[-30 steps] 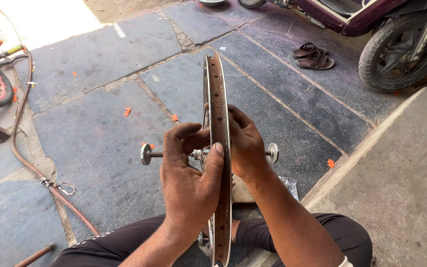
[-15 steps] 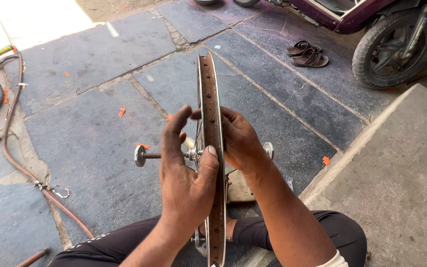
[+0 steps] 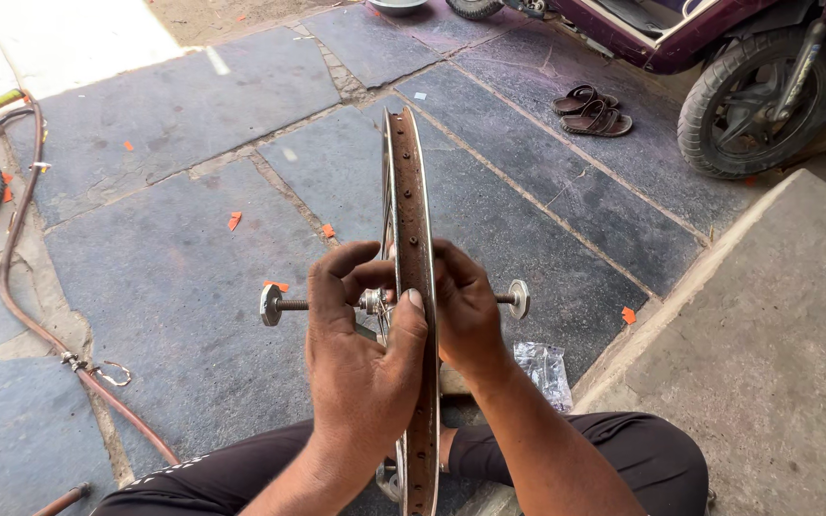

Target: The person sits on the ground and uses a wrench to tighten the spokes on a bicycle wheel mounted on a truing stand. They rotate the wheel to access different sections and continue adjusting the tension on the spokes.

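- A bare bicycle wheel rim (image 3: 415, 220) stands upright on edge in the middle of the scene, seen edge-on, its near part running down between the seated person's knees and its far part rising over the stone floor (image 3: 174, 287).
- The left hand (image 3: 360, 358) lies against the rim's left side, thumb pressed on the rim's rusty inner band, fingers curled toward the hub; the hand is closed on the rim rather than spread.
- The right hand (image 3: 466, 320) wraps the rim's right side at the same height, fingers hidden behind the metal, so how tightly it clamps cannot be told.
- The axle (image 3: 284, 306) sticks out level on both sides of the hub, ending in a round nut or washer at each tip, left and right of the hands.
- Judging by its look, the rim is stiff metal, fairly light, rough with rust rather than slippery; the thin spokes are the delicate part, so the rim edge or the axle ends seem the soundest places to hold.
- A clear plastic bag (image 3: 545, 368) lies on the floor just right of the right forearm.
- A pair of sandals (image 3: 593, 110) sits far right, near a scooter's tyre (image 3: 752, 100).
- A reddish hose (image 3: 21, 287) snakes along the left side.
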